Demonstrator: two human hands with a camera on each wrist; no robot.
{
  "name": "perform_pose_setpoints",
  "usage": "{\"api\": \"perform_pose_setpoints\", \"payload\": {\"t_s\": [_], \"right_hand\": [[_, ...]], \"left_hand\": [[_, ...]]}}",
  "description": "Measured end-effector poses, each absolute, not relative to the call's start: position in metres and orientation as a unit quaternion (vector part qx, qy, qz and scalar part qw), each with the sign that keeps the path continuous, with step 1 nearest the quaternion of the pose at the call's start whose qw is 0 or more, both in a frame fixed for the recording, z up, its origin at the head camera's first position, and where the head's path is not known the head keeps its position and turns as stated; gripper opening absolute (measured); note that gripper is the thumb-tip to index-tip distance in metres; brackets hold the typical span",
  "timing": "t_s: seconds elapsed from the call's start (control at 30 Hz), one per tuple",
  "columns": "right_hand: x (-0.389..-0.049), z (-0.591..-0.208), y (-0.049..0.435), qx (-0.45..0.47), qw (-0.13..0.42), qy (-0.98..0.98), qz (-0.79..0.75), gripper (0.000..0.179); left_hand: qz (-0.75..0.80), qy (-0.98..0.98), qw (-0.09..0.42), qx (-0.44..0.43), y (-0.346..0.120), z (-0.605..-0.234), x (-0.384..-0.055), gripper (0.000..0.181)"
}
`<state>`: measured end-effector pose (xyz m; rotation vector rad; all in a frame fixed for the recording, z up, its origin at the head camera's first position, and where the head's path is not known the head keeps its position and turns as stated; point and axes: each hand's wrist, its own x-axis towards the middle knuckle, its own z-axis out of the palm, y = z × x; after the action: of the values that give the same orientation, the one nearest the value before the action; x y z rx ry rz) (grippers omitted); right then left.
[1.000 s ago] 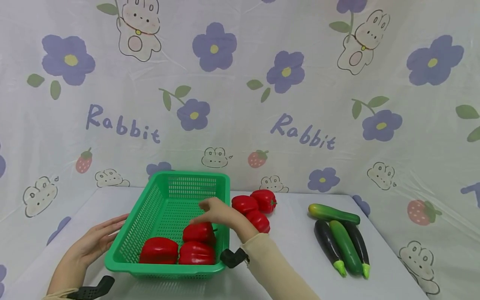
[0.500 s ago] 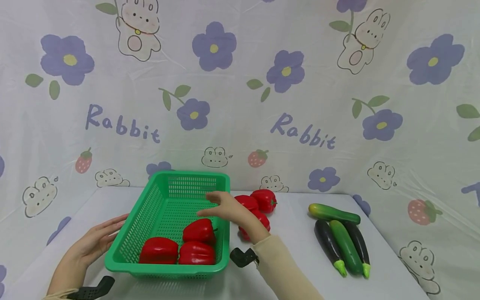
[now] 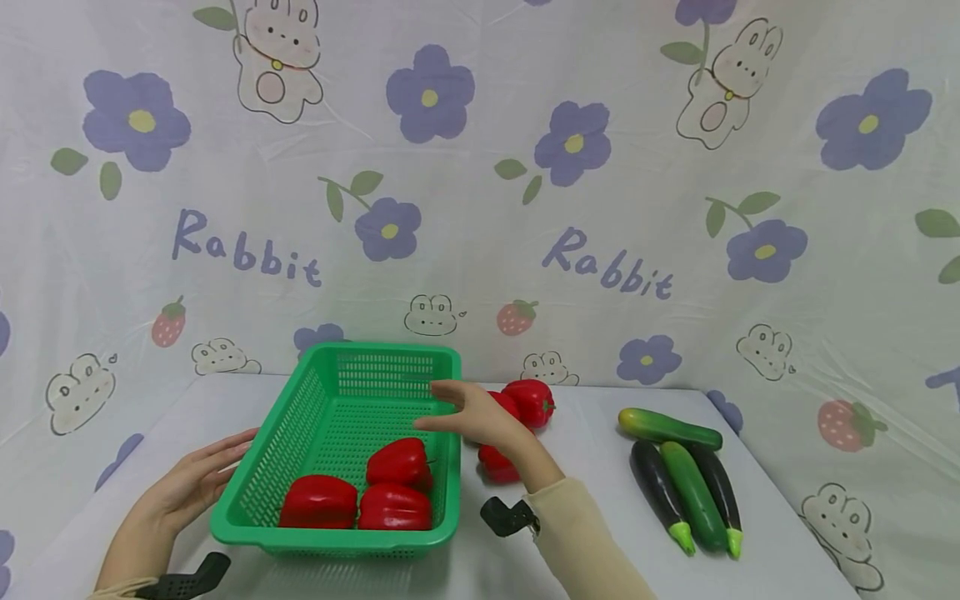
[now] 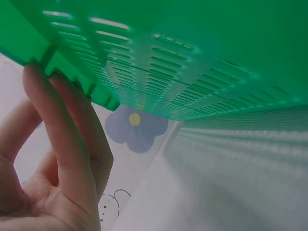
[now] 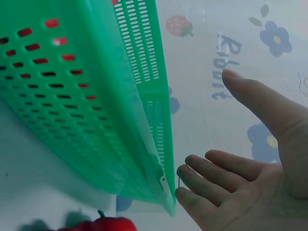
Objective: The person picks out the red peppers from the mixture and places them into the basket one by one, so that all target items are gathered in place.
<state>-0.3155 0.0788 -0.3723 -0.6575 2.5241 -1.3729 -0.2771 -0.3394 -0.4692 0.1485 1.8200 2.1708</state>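
In the head view my left hand [image 3: 183,483] rests at the left side of a green plastic basket [image 3: 335,537], its fingertips against the underside of the rim in the left wrist view. Three red bell peppers lie in the near part of the basket: one on the left [image 3: 318,502], one on the right [image 3: 395,507], and one behind that [image 3: 399,463]. My right hand [image 3: 480,414] hovers over the basket's right rim with thumb and fingers spread, holding nothing. Behind it, red bell peppers [image 3: 528,403] on the table are partly hidden by the hand and wrist.
At the right of the white table [image 3: 592,467] lie two dark eggplants [image 3: 660,492] and a green zucchini [image 3: 692,497], with another zucchini [image 3: 670,427] across their far ends. A rabbit-print cloth [image 3: 480,208] hangs behind the table.
My right hand has drawn away from the rear bell pepper in the basket, moving right to above the basket's rim. My left hand, the basket and the peppers have stayed in place.
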Motion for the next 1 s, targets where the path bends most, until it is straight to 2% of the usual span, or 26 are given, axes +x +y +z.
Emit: {"api": "perform_pose_setpoints", "payload": {"t_s": [1.0], "right_hand": [[-0.317,-0.396,0.134,-0.215,0.062,0.835,-0.503,0.071]], "left_hand": [[0.763,0.628,0.148,0.041,-0.339,-0.47,-0.278,0.034]]}}
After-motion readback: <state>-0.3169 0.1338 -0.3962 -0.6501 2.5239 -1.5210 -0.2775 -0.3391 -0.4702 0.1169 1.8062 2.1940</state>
